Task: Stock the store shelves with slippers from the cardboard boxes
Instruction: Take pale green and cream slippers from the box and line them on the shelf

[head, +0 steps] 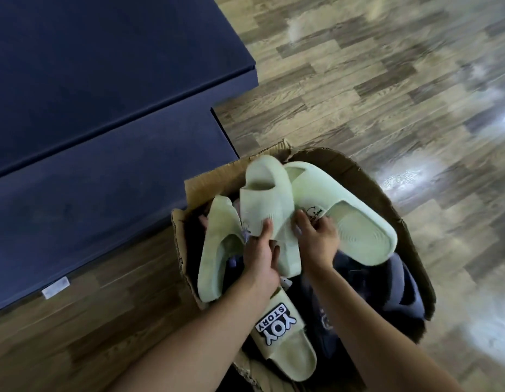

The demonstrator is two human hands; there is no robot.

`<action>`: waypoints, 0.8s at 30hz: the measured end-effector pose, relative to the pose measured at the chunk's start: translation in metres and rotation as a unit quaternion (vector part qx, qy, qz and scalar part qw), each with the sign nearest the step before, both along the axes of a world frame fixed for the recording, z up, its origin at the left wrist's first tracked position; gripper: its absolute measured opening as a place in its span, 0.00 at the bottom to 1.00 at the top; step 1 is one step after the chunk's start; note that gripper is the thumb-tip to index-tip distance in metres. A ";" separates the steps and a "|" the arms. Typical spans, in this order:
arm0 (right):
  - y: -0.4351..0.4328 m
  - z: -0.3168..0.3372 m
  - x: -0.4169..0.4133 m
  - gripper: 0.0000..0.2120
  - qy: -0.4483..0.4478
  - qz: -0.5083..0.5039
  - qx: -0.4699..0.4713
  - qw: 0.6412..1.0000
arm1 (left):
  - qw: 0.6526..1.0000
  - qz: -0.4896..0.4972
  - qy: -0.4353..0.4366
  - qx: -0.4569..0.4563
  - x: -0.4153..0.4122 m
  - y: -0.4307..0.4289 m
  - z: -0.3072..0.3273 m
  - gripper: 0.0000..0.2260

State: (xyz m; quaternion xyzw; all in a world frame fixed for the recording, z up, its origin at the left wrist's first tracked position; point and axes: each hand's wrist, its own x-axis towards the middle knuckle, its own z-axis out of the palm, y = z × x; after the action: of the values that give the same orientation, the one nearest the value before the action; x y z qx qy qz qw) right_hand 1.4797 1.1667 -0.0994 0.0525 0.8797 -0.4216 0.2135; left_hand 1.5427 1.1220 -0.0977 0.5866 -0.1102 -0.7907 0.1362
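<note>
Over an open brown cardboard box (358, 176), left hand (261, 256) and right hand (316, 241) each grip pale green foam slippers (264, 199), near the dark blue shelves (104, 108) at left.

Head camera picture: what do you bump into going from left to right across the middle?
Dark blue shelf → leftmost green slipper → left hand → right hand → rightmost green slipper → cardboard box rim → wooden floor.

Over an open cardboard box (387, 199) on the wood floor (372, 80), the left hand (261, 256) and right hand (316, 239) grip pale green slippers (264, 199); dark blue shelves (104, 94) stand alongside
</note>
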 end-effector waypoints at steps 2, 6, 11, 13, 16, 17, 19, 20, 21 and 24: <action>0.020 0.030 -0.003 0.13 0.035 -0.012 -0.014 0.999 | 0.995 -0.054 0.011 -0.079 -0.005 -0.002 0.028 0.06; 0.053 0.101 -0.001 0.20 0.036 -0.038 -0.036 0.998 | 0.969 -0.126 0.006 -0.214 -0.011 0.004 0.097 0.08; 0.059 0.183 0.017 0.13 0.018 -0.034 -0.124 0.992 | 0.957 -0.099 0.030 -0.270 0.007 0.023 0.186 0.11; 0.051 0.217 0.025 0.12 0.019 -0.020 -0.147 0.989 | 0.942 -0.096 0.033 -0.319 0.022 0.021 0.224 0.09; 0.036 0.265 0.046 0.07 0.011 0.012 -0.190 0.982 | 0.912 -0.106 0.047 -0.393 0.053 0.010 0.274 0.03; 0.030 0.280 0.055 0.07 -0.004 0.024 -0.210 0.977 | 0.901 -0.109 0.044 -0.418 0.064 0.005 0.287 0.04; 0.014 0.308 0.077 0.12 -0.020 0.059 -0.234 0.970 | 0.877 -0.115 0.038 -0.465 0.092 -0.008 0.316 0.11; 0.005 0.320 0.087 0.13 -0.020 0.080 -0.240 0.967 | 0.867 -0.116 0.031 -0.485 0.107 -0.015 0.331 0.14; -0.005 0.333 0.099 0.13 -0.018 0.099 -0.248 0.964 | 0.856 -0.109 0.021 -0.504 0.122 -0.023 0.345 0.16; -0.038 0.374 0.139 0.14 -0.012 0.157 -0.283 0.946 | 0.842 -0.068 -0.006 -0.535 0.171 -0.046 0.383 0.19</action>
State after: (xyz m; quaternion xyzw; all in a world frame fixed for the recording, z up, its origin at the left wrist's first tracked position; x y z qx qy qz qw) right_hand 1.6184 1.1286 0.2749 -0.1437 0.7185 -0.6141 0.2933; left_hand 1.7133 1.0762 0.2857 0.4182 -0.5569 -0.6124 0.3741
